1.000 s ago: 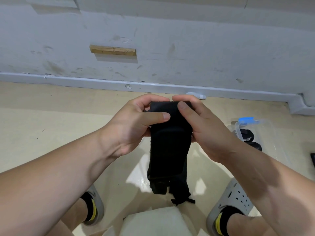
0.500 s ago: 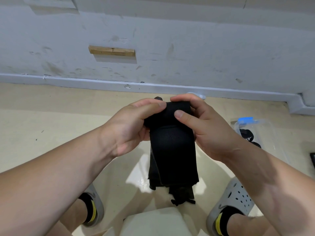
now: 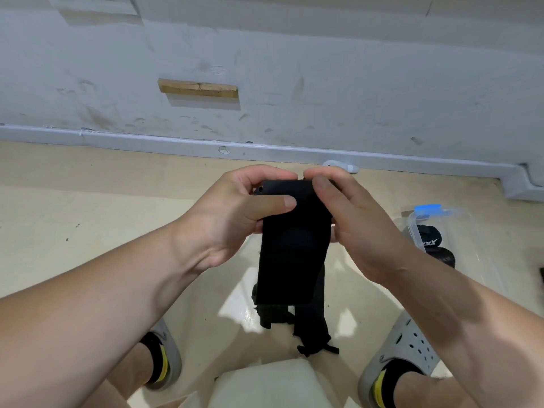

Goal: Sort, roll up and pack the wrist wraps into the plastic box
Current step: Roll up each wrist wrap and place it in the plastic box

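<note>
A black wrist wrap (image 3: 291, 254) hangs in front of me, its top end rolled between both hands and its tail dangling toward the floor. My left hand (image 3: 235, 213) grips the roll's left side with the thumb across the front. My right hand (image 3: 350, 213) pinches the right side, thumb on top. The clear plastic box (image 3: 459, 231) with a blue clip stands on the floor to the right and holds rolled black wraps (image 3: 432, 242).
A white wall and grey baseboard (image 3: 176, 142) run along the far side of the beige floor. My feet in grey clogs (image 3: 403, 351) flank a white seat edge (image 3: 265, 384) below the wrap. A small dark object (image 3: 541, 278) lies at the right edge.
My left thumb has come back over the front of the roll and both hands have turned the top end, so the hanging tail is a little shorter.
</note>
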